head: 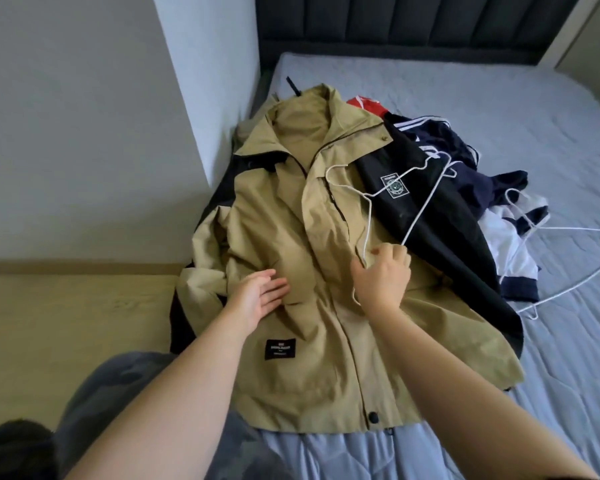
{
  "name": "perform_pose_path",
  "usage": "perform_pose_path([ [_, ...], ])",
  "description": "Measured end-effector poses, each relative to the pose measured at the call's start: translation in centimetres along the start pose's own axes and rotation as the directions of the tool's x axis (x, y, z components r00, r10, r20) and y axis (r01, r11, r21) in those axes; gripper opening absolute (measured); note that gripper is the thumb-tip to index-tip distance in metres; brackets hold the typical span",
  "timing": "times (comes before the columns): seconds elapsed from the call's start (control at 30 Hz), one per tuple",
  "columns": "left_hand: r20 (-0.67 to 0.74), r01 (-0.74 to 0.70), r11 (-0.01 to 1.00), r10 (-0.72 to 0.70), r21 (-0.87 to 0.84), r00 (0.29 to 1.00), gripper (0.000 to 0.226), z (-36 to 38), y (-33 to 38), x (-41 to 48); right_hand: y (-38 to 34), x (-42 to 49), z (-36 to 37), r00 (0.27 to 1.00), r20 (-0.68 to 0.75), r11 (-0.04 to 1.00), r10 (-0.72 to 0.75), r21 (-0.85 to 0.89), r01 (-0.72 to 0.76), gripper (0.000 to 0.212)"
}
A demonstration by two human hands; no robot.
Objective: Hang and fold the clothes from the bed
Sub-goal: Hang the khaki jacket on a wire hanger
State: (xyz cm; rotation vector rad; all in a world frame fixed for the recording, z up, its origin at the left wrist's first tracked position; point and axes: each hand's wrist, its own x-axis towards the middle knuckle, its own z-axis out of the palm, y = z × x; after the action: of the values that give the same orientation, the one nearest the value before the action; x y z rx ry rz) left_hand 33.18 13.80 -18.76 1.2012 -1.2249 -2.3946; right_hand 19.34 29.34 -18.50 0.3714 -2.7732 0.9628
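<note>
My right hand [381,278] grips the hanger [424,205] over the jacket [326,306] spread on the bed [499,98], ready to slip it inside, while my left hand [260,296] lies flat on the cloth (keeping it still)

One view only, head-worn and wide-angle. The camera stands over the hem end of the khaki jacket [274,202] and looks forward and steeply down along it toward its collar. Range is close: the jacket fills mid-frame. Both forearms enter from the lower edge, with the left hand [257,296] and the right hand [383,278], which grips a white hanger [426,202], above the jacket's middle. The headboard [413,26] lies beyond the collar, the wall [84,133] and floor [66,323] left of the jacket, and bare sheet [499,98] to its right.
</note>
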Motion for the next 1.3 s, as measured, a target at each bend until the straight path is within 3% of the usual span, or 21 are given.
perform_pose_path([
  [0.07, 0.006, -0.009, 0.999, 0.009, 0.030, 1.000, 0.027, 0.1, 0.1, 0.1, -0.9, 1.4, 0.4, 0.965, 0.151, 0.974, 0.213, 0.050, -0.223, 0.050],
  [0.17, 0.029, -0.019, 0.999, 0.018, 0.041, 0.999, 0.027, 0.4, 0.6, 0.2, -2.3, 2.6, 0.9, 0.904, 0.317, 0.946, 0.288, 0.052, -0.320, 0.034],
  [0.27, 0.086, -0.019, 1.000, 0.019, -0.001, 0.996, 0.027, 0.2, 0.8, 0.5, -3.8, 1.9, 1.1, 0.960, 0.220, 0.962, 0.176, 0.168, -0.214, 0.019],
  [0.37, 0.120, -0.014, 0.997, 0.024, -0.081, 0.992, 0.028, -0.2, 1.3, 0.8, -5.3, 0.3, 1.0, 0.991, 0.119, 0.944, -0.056, 0.330, 0.013, 0.017],
  [0.47, 0.101, -0.016, 0.977, 0.039, -0.212, 0.994, 0.032, -0.8, 2.3, 1.0, -6.5, -0.3, -0.3, 0.933, 0.274, 0.874, -0.234, 0.480, 0.078, 0.035],
  [0.5, 0.095, -0.019, 0.966, 0.045, -0.259, 0.994, 0.036, -1.1, 2.6, 1.1, -6.8, -0.1, -0.9, 0.873, 0.397, 0.814, -0.285, 0.582, 0.001, 0.041],
  [0.57, 0.090, -0.025, 0.935, 0.061, -0.354, 0.994, 0.043, -1.6, 3.4, 1.2, -6.7, 0.6, -2.1, 0.643, 0.648, 0.658, -0.408, 0.697, -0.286, 0.042],
  [0.63, 0.101, -0.031, 0.894, 0.084, -0.447, 0.991, 0.044, -1.8, 4.0, 1.2, -5.9, 1.6, -2.8, 0.400, 0.791, 0.579, -0.462, 0.611, -0.539, 0.032],
  [0.7, 0.090, -0.056, 0.862, 0.117, -0.503, 0.989, 0.032, -1.8, 4.4, 0.9, -4.8, 2.2, -2.9, 0.262, 0.864, 0.587, -0.430, 0.487, -0.647, 0.025],
  [0.73, 0.067, -0.075, 0.859, 0.126, -0.507, 0.990, 0.024, -1.8, 4.5, 0.8, -4.2, 2.5, -2.7, 0.243, 0.887, 0.610, -0.392, 0.448, -0.654, 0.023],
  [0.83, -0.041, -0.153, 0.905, 0.149, -0.396, 0.988, 0.029, -1.7, 4.4, 0.6, -3.6, 2.9, -2.2, 0.330, 0.915, 0.821, -0.234, 0.368, -0.438, 0.020],
  [0.93, -0.066, -0.207, 0.937, 0.197, -0.282, 0.978, 0.033, -0.8, 4.4, 0.6, -5.3, 2.8, -1.5, 0.500, 0.851, 0.892, -0.159, 0.341, -0.296, 0.007],
  [1.0, -0.044, -0.225, 0.954, 0.221, -0.200, 0.974, 0.032, 0.2, 4.5, 0.7, -7.5, 3.2, -1.1, 0.669, 0.722, 0.918, -0.178, 0.366, -0.151, 0.017],
  [1.1, 0.052, -0.239, 0.966, 0.245, -0.095, 0.968, 0.028, 1.4, 5.5, 1.0, -10.7, 5.0, -0.3, 0.885, 0.389, 0.933, -0.255, 0.339, 0.120, 0.026],
  [1.2, 0.138, -0.267, 0.963, 0.261, 0.026, 0.956, 0.025, 1.8, 7.9, 2.0, -12.0, 8.9, 0.9, 0.963, 0.133, 0.956, -0.234, 0.210, 0.203, 0.025],
  [1.3, 0.084, -0.353, 0.922, 0.344, 0.160, 0.935, 0.023, 1.4, 10.5, 3.8, -10.7, 14.0, 2.5, 0.974, 0.001, 0.971, -0.225, 0.079, 0.224, 0.029],
])
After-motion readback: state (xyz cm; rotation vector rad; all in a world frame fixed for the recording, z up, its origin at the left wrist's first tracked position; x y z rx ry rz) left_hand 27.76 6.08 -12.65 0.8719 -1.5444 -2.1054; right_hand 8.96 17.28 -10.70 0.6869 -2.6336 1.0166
